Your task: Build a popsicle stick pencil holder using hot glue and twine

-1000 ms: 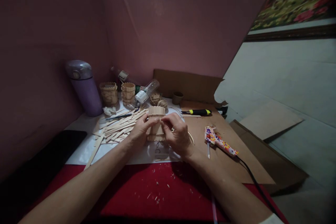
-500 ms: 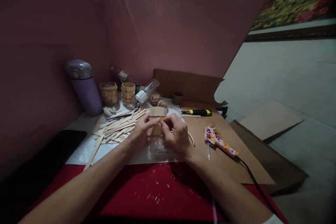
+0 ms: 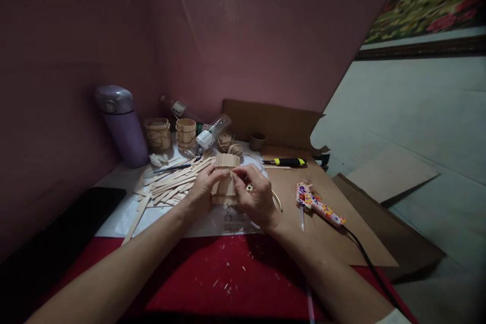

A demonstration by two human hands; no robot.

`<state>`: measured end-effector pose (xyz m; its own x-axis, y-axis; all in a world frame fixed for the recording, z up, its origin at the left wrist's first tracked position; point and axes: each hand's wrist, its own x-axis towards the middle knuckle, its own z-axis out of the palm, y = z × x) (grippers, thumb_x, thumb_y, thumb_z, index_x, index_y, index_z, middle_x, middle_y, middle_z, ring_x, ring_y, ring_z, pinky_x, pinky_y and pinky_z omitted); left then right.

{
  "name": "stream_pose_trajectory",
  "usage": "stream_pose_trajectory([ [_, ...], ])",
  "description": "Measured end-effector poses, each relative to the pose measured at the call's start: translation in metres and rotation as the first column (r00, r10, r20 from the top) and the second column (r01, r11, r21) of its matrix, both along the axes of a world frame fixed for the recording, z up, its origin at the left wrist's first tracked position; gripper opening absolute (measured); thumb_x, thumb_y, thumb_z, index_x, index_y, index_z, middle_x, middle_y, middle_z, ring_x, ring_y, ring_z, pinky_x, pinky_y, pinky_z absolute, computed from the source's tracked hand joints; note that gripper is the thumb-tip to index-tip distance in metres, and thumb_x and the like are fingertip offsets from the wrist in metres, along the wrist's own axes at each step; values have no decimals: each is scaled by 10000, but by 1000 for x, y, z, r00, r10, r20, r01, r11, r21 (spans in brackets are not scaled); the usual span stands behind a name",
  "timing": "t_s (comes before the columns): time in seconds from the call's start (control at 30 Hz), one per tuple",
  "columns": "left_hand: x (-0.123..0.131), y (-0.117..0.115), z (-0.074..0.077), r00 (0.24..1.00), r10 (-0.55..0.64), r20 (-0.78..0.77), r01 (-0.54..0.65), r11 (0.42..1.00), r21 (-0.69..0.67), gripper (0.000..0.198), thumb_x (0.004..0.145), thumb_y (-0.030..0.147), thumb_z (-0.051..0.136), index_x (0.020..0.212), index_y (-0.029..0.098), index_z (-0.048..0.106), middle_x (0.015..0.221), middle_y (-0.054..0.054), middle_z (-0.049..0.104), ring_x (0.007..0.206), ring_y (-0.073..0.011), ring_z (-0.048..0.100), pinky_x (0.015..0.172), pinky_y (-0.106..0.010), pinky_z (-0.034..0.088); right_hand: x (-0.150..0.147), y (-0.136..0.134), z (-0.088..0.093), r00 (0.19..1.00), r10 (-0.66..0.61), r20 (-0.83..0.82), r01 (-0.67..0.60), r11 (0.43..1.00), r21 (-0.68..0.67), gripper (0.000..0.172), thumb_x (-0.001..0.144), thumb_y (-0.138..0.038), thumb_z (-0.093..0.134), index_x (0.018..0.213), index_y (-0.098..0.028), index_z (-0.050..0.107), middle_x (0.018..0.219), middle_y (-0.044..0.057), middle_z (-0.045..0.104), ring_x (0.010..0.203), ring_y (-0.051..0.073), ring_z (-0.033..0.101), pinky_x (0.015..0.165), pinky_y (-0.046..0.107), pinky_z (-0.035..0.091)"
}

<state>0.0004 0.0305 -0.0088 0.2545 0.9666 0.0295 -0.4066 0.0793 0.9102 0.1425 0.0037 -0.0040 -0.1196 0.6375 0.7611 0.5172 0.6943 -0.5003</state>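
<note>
A small cup made of upright wooden craft sticks (image 3: 225, 190) is held between my two hands above the white sheet. Its scalloped rim faces up, and a thin band runs around its lower part. My left hand (image 3: 207, 185) is closed on the cup's left side, thumb across the front near the top. At the front right, my right hand (image 3: 254, 192) pinches what looks like a strand of twine against the cup; the fingers hide most of it. Left of the cup, loose craft sticks (image 3: 170, 187) lie in a heap.
Two finished-looking stick cups (image 3: 186, 134), a purple flask (image 3: 123, 126) and a plastic bottle (image 3: 213, 131) stand or lie behind. Twine balls (image 3: 235, 149) sit near a small brown pot (image 3: 257, 141). Rightward, a utility knife (image 3: 284, 162) and a corded glue gun (image 3: 317, 205) rest on cardboard (image 3: 334, 243).
The cup has shifted very slightly left between my hands, with its lower part showing a little more. Both hands keep nearly the same pose.
</note>
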Motion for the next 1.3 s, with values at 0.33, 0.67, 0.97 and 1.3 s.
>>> stream_pose_trajectory([
  [0.33,4,-11,9,999,43,29,-41,998,-49,393,646,335,772,976,182,623,863,-41,684,736,-203,638,578,-295,519,1,2,-2,997,-13,71,9,999,45,106,924,-146,547,931,-193,642,807,32,596,742,171,571,650,285,449],
  [0.67,2,0,-4,999,35,27,-35,999,-16,424,665,387,787,1003,168,656,861,-43,695,742,-199,645,628,-308,521,1,1,-2,997,-5,75,2,999,46,113,927,-137,534,933,-187,636,806,39,598,784,184,574,679,300,452],
  [0.97,-1,-3,5,995,5,103,8,992,-124,393,664,385,764,953,142,657,780,-55,695,647,-195,639,590,-312,517,2,-3,2,1000,-19,7,19,997,72,139,944,-147,499,975,-192,627,883,60,636,853,193,608,719,317,486],
  [1.3,5,-8,3,989,90,114,-88,996,-23,358,642,356,783,913,160,653,817,-29,688,704,-184,640,635,-297,512,5,-5,0,991,-20,134,7,995,95,250,907,-138,515,1101,-205,656,949,83,614,862,207,615,726,327,528],
])
